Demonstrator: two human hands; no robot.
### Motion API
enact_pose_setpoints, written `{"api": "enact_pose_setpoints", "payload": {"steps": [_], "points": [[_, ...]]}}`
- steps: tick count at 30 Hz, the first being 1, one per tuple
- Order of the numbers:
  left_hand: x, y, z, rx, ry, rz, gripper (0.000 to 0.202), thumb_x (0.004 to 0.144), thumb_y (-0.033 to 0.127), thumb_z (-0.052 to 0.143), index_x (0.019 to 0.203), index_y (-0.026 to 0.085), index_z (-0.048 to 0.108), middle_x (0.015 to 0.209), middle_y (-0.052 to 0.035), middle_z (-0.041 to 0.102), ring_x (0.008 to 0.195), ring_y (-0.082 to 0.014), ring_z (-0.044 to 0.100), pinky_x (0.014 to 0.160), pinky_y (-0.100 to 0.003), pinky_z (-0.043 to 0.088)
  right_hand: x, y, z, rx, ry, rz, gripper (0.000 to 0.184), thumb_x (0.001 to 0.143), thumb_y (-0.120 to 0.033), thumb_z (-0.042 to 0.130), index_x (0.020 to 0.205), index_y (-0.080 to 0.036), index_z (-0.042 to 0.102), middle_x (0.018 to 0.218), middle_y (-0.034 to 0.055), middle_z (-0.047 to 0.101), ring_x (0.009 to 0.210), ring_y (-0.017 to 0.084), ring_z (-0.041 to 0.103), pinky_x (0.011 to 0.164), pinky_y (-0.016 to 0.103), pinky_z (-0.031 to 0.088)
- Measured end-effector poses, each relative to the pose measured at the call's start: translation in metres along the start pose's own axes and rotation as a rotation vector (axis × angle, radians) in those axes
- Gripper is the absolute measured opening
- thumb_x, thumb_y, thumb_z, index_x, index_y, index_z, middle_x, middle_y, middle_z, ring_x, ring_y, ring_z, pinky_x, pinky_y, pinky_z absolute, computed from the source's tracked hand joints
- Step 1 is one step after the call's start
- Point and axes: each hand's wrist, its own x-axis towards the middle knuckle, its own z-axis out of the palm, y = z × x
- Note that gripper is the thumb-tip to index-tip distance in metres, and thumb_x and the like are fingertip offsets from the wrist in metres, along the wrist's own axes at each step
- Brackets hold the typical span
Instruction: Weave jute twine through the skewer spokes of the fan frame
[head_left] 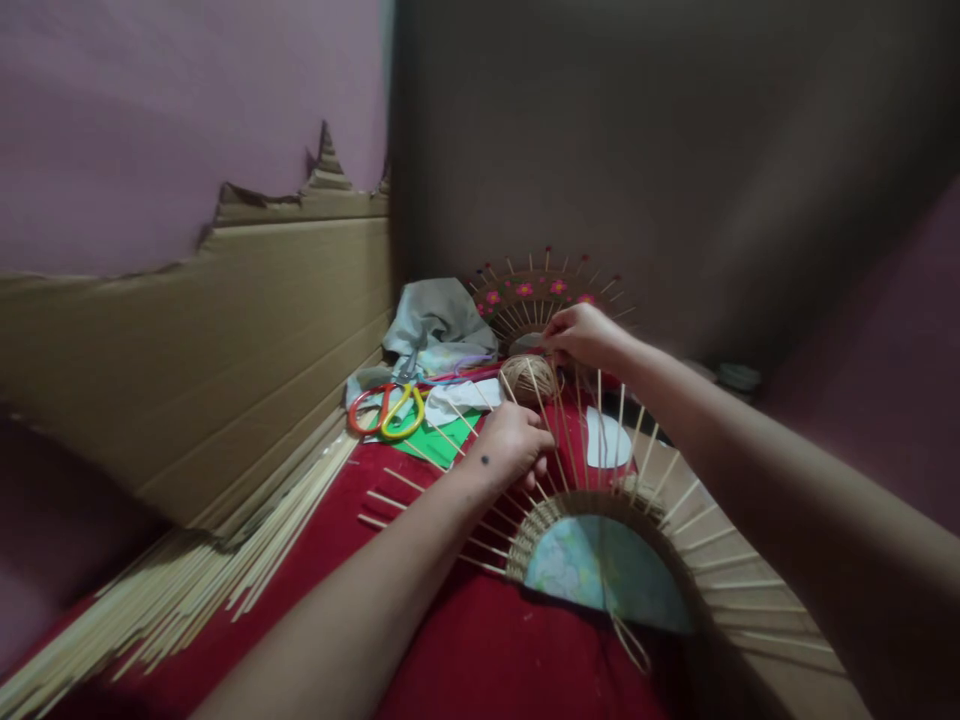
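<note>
A half-round frame [609, 560] of light wooden sticks fans out from a pale blue-green patterned base, with a woven twine band [536, 525] along its curve. My left hand [514, 440] is closed among the sticks on the left, its fingers curled round them; the exact grip is partly hidden. Farther back, my right hand [581, 335] is raised in a pinch. Thin twine strands [566, 425] run from it down toward the woven band. Behind the sticks sits a ball of twine [525, 378]. A twine loop [630, 645] hangs over the base's front edge.
Scissors [386, 410] with red and yellow handles lie on green paper [435, 440] at the left. Loose sticks [225, 560] lie along torn cardboard [300, 340]. Behind stand a grey cloth [439, 320] and a flowered fan [525, 290]. Red cloth [480, 650] covers the surface.
</note>
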Motion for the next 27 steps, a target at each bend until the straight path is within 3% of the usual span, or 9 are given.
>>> {"api": "enact_pose_setpoints", "payload": {"steps": [6,16,18,21,24,25,27], "points": [[0.001,-0.002,-0.001,-0.003,-0.004,0.021,0.018,0.064,0.011,0.050,0.048,0.016,0.045,0.033,0.0039,0.047,0.024,-0.0091,0.042,0.028,-0.019,0.029,0.005,0.003,0.007,-0.322,0.087,-0.162,0.015,0.072,-0.028,0.055,0.079,-0.021,0.067,0.063,0.0013,0.061,0.063,0.014,0.053,0.056,0.024,0.031],[0.005,-0.005,-0.003,0.023,-0.010,0.026,0.015,0.064,0.011,0.050,0.051,0.016,0.048,0.034,0.0043,0.048,0.025,-0.0084,0.042,0.029,-0.019,0.029,-0.018,0.005,-0.005,-0.572,0.227,-0.087,0.022,0.077,-0.030,0.048,0.085,-0.024,0.067,0.080,0.0047,0.067,0.072,0.018,0.057,0.058,0.026,0.033],[0.007,-0.008,-0.004,0.037,-0.004,0.044,0.013,0.065,0.012,0.050,0.052,0.015,0.051,0.035,0.0037,0.049,0.026,-0.0091,0.043,0.029,-0.019,0.028,-0.032,0.002,-0.010,-0.492,0.269,-0.095,0.020,0.077,-0.028,0.049,0.082,-0.022,0.067,0.077,0.0041,0.066,0.069,0.016,0.056,0.058,0.026,0.034],[0.009,-0.009,-0.006,0.037,0.014,0.048,0.012,0.066,0.014,0.052,0.055,0.014,0.055,0.035,0.0033,0.049,0.026,-0.0094,0.043,0.029,-0.020,0.029,-0.067,-0.006,-0.018,-0.165,0.236,-0.107,0.015,0.074,-0.025,0.053,0.074,-0.017,0.065,0.065,0.0031,0.062,0.059,0.012,0.053,0.056,0.025,0.035],[0.009,-0.006,-0.008,0.019,0.027,0.022,0.012,0.068,0.016,0.054,0.057,0.013,0.057,0.036,0.0034,0.048,0.026,-0.0086,0.043,0.030,-0.020,0.028,-0.115,-0.015,-0.024,0.237,0.043,0.074,0.014,0.071,-0.027,0.056,0.076,-0.016,0.062,0.049,-0.0021,0.050,0.044,0.009,0.042,0.044,0.022,0.031],[0.008,-0.005,-0.008,0.017,0.027,0.018,0.012,0.068,0.016,0.054,0.057,0.013,0.057,0.036,0.0034,0.048,0.027,-0.0084,0.043,0.030,-0.020,0.028,-0.133,-0.018,-0.024,0.326,-0.050,0.175,0.015,0.073,-0.029,0.054,0.079,-0.017,0.061,0.042,-0.0048,0.043,0.039,0.008,0.036,0.039,0.022,0.027],[0.008,-0.004,-0.009,0.015,0.024,0.016,0.011,0.069,0.017,0.055,0.059,0.013,0.058,0.037,0.0036,0.048,0.027,-0.0081,0.042,0.031,-0.020,0.027,-0.169,-0.023,-0.019,0.459,-0.188,0.238,0.018,0.076,-0.032,0.051,0.082,-0.017,0.058,0.039,-0.0072,0.035,0.036,0.008,0.031,0.036,0.021,0.023]]}}
